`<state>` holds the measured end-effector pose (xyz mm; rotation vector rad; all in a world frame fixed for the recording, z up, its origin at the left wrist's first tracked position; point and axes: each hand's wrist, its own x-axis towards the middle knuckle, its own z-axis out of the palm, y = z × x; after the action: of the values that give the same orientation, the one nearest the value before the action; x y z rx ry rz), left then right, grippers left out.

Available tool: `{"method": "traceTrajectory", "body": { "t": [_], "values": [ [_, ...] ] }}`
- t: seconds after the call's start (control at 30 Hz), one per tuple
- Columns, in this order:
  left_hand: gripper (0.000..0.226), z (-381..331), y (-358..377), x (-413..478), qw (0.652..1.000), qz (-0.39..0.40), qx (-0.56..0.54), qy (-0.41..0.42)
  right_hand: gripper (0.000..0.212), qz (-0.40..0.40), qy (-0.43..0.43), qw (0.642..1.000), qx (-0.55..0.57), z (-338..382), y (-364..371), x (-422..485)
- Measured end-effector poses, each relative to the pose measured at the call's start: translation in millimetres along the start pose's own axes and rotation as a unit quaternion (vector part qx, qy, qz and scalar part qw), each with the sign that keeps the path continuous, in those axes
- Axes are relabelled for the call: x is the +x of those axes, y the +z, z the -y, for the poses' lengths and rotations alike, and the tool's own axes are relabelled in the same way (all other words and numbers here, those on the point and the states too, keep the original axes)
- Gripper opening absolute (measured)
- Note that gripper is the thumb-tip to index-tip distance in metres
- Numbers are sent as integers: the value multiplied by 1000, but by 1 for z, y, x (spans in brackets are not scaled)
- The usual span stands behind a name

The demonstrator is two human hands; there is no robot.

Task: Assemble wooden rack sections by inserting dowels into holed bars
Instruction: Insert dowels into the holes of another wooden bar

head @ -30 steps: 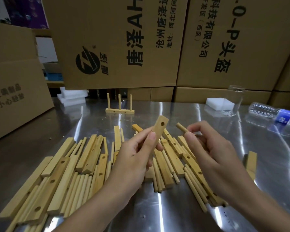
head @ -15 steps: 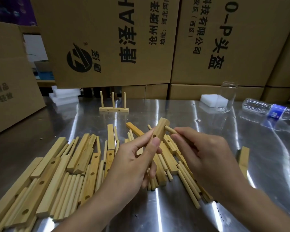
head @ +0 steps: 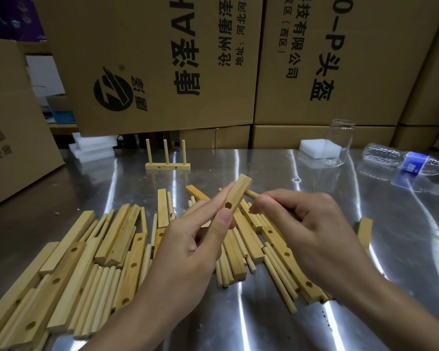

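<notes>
While the left hand (head: 188, 247) pinches the pale holed wooden bar (head: 235, 197) above the table and the right hand (head: 312, 226) grips the thin round dowel (head: 252, 194) at its side, push squarely, bar braced

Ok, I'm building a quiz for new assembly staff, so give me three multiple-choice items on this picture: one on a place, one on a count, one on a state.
1. Where is the finished section?
A. On the far part of the table, beyond the pile of loose parts
B. In the left hand
C. On a carton

2. How many dowels stand in it?
A. Two
B. Three
C. Five

3. The plastic bottle is:
A. Upright
B. Lying on its side
C. Crushed flat

Answers: A, it stands alone behind the loose parts; B, three upright pegs show; B, its cap points sideways.
</notes>
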<state>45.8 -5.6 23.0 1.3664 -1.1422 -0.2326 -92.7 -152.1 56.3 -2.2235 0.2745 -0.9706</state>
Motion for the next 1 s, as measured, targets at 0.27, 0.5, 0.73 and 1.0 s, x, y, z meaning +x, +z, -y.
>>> {"method": "traceTrajectory", "body": {
  "t": [0.27,0.5,0.73,1.0],
  "values": [
    [40,1,1,0,1000,-6,5,-9,34,82,102,985,108,0,-5,6],
    [30,7,-13,8,976,-116,-133,-127,32,120,335,747,562,-12,-16,17],
    [24,11,-2,3,965,-63,-194,-164,29,80,248,866,426,-21,-10,15],
    [22,8,4,3,960,-54,-209,-181,8,0,147,949,279,-16,-8,12]
  ]
}}
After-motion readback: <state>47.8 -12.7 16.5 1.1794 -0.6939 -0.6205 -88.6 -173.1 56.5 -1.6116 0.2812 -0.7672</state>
